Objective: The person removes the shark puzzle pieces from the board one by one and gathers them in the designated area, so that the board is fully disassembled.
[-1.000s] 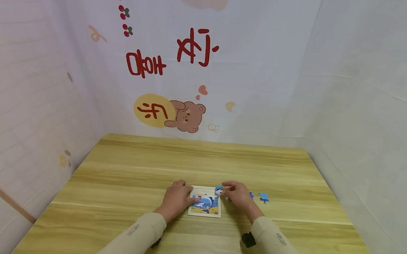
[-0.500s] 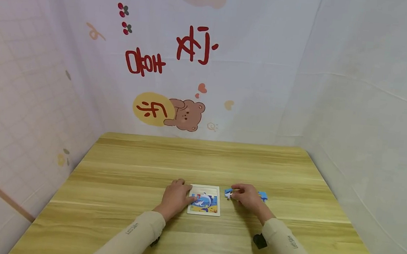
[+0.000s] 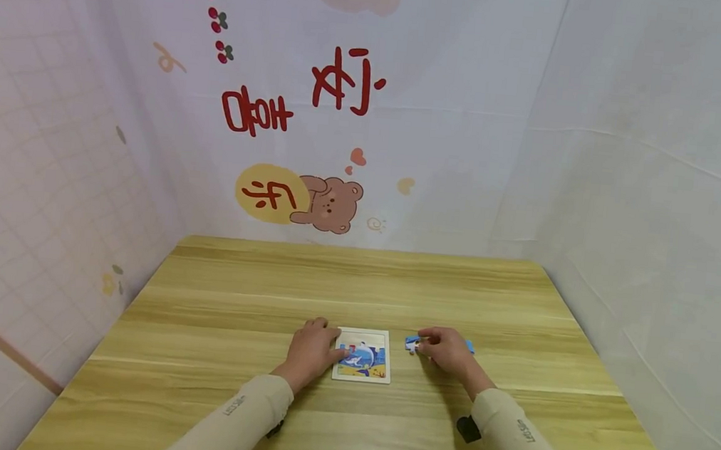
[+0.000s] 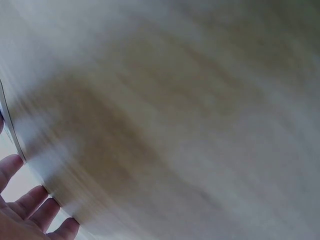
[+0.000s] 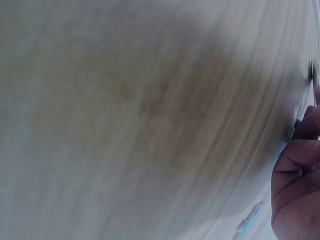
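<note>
I judge this to be midway through filling the puzzle tray (image 3: 389, 360): its lower part is covered, while a bare strip (image 3: 363, 337) shows at its 12 o'clock. My left hand (image 3: 313, 349), fingers relaxed, rests at the tray's 9 o'clock edge, thumb reaching over. My right hand (image 3: 446, 350) pinches a puzzle piece (image 3: 411, 344) just off the tray, between 2 and 3 o'clock. As I read it, the next move calls for matching that piece's orientation to the strip, then carrying it towards 9 o'clock. The right hand partly hides another blue piece (image 3: 470, 346) near its 3 o'clock, so I can't count the loose ones. Both wrist views are mostly blurred tabletop (image 5: 150, 125), each hand cut off
</note>
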A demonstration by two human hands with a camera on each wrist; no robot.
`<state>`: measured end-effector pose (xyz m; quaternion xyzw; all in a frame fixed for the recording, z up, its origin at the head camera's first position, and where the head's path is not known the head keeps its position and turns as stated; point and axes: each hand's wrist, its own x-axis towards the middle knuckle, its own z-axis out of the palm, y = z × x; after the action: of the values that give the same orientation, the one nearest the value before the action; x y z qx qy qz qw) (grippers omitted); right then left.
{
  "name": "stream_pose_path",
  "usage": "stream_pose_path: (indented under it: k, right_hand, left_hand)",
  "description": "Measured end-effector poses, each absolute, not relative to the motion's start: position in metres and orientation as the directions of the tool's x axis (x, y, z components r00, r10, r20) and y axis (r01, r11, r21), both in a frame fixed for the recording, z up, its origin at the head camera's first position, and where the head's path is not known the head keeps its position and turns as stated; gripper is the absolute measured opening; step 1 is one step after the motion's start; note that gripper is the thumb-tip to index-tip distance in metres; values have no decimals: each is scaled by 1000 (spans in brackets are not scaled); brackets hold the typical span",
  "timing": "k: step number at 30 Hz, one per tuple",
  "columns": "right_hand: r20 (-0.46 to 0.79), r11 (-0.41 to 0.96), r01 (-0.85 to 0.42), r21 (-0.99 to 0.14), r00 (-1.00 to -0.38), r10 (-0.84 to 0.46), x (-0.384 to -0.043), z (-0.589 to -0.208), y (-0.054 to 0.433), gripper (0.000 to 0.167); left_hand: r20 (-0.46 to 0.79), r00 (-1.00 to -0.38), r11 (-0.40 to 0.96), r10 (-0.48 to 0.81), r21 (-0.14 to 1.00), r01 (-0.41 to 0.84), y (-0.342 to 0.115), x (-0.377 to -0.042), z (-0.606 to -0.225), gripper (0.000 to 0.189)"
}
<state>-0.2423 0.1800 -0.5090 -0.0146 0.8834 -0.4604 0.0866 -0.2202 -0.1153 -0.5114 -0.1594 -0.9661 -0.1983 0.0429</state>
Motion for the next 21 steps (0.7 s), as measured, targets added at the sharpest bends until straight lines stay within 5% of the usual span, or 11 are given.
stream_pose_path:
  k: [21]
  right_hand:
    - [-115,603,36,-797,-989,-93,-248,-490,192,36]
  left_hand:
    - [129,-952,877,277,372,306,-111,-225,-508,48]
